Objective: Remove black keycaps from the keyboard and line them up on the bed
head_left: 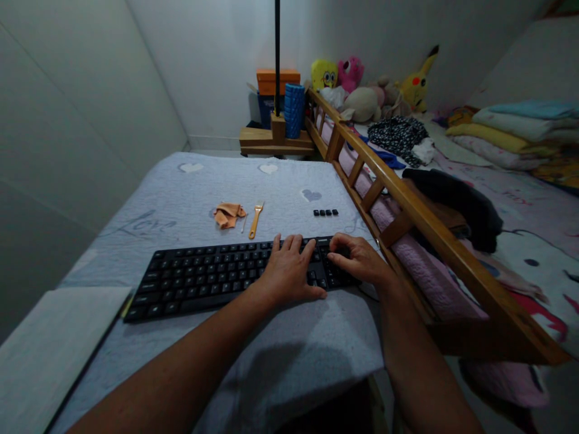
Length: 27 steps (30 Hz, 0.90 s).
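A black keyboard [199,277] lies across the cloth-covered table. My left hand [292,268] rests on its right half with fingers spread. Over the number pad at the right end, my right hand [355,258] has its fingers curled, thumb and index finger close together; whatever they pinch is hidden. Beyond the keyboard, several loose black keycaps [325,213] stand in a row. Farther left are a brush with an orange handle [254,226], a thin swab [244,223] and a crumpled orange cloth [229,214].
A wooden bed rail [393,187] runs along the table's right side, with bedding and plush toys beyond. At the lower left lies a pale flat object [58,337]. A black pole [277,54] rises behind the table, beside a blue roller [294,111].
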Tool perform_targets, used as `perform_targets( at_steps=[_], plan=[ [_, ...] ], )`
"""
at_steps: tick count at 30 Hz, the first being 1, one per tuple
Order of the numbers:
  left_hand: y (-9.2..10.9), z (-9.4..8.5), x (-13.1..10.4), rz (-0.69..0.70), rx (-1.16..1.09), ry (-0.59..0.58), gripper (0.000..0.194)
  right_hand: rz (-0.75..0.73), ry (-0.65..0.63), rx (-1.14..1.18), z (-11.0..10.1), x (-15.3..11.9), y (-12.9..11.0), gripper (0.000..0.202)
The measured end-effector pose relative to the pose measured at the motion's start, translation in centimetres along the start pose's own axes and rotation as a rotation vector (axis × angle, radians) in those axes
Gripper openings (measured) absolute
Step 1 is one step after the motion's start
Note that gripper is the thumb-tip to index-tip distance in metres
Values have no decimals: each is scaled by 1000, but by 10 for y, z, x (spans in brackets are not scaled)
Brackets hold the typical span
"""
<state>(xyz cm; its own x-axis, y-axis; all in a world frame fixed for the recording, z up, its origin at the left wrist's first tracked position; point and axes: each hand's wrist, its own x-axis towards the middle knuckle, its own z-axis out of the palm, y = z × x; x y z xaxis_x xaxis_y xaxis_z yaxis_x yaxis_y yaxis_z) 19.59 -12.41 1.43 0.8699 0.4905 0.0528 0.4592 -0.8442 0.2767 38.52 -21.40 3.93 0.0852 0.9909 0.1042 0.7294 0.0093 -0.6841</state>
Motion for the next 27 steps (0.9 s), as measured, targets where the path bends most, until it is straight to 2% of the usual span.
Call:
perform_targets(
  at_steps=[10, 18, 27],
  plan=[
    [-1, 1, 0, 4, 1, 1, 108, -1, 3, 34, 2, -1, -1, 13],
    [0, 1, 1, 7, 10, -4, 109, 48, 76, 70, 9, 2, -5, 13],
    [-1, 2, 1, 6, 15, 9, 109, 41, 69, 116, 9, 0, -7, 12]
  ],
)
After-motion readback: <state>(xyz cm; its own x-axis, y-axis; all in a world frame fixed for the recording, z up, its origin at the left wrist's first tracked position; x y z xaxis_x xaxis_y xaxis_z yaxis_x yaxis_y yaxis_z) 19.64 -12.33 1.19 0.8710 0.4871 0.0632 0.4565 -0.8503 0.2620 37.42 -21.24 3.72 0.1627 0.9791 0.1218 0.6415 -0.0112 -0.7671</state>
